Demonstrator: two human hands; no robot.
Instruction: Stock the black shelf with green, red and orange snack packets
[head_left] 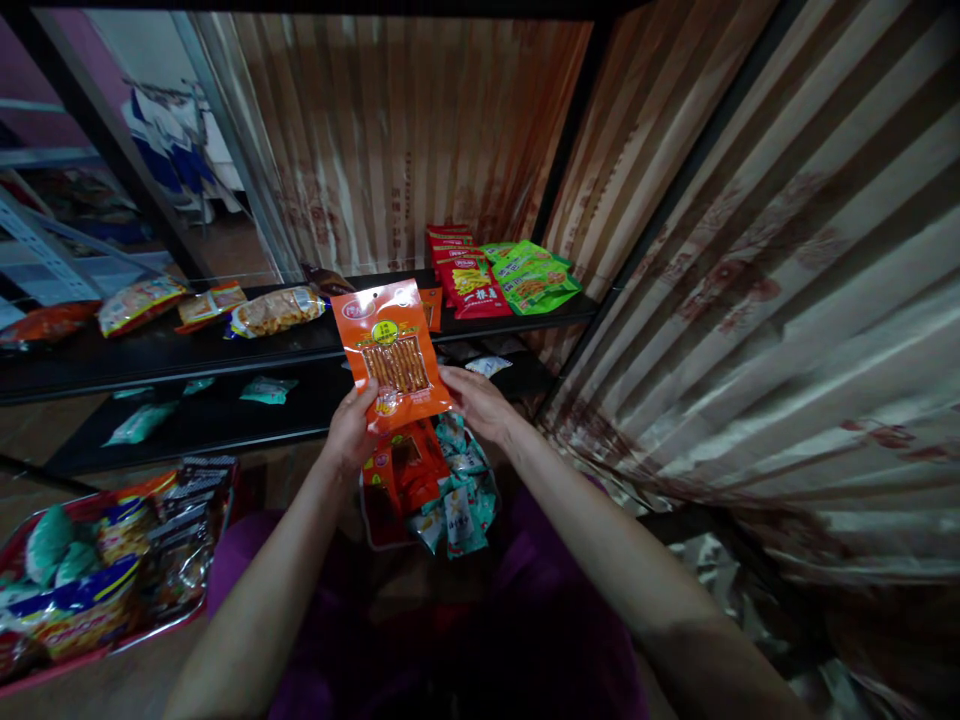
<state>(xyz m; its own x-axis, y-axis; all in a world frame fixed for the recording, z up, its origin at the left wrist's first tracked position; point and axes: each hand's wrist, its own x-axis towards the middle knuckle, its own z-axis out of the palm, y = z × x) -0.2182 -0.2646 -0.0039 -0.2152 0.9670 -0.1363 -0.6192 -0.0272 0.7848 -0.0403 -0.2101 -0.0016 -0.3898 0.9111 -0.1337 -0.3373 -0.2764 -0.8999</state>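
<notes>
An orange snack packet (395, 352) with a clear window showing brown sticks is held up in front of me. My left hand (351, 428) pinches its lower left edge, thumb on the front. At the lower right edge, my right hand (478, 402) grips the same packet, its fingers partly hidden behind it. Just below my hands stands a basket (367, 520) holding more orange packets (405, 468) and small teal packets (461, 510). Beyond the held packet, red snack bags (469, 275) and green snack bags (531, 277) lie on the black upper shelf (300, 352).
Several snack bags (277, 311) lie along the upper shelf to the left. Small teal packets (268, 389) rest on the lower shelf (217, 428). A red tray (112, 650) of snacks stands at lower left. Striped curtains (787, 280) hang behind and to the right, beside dark shelf posts (576, 125).
</notes>
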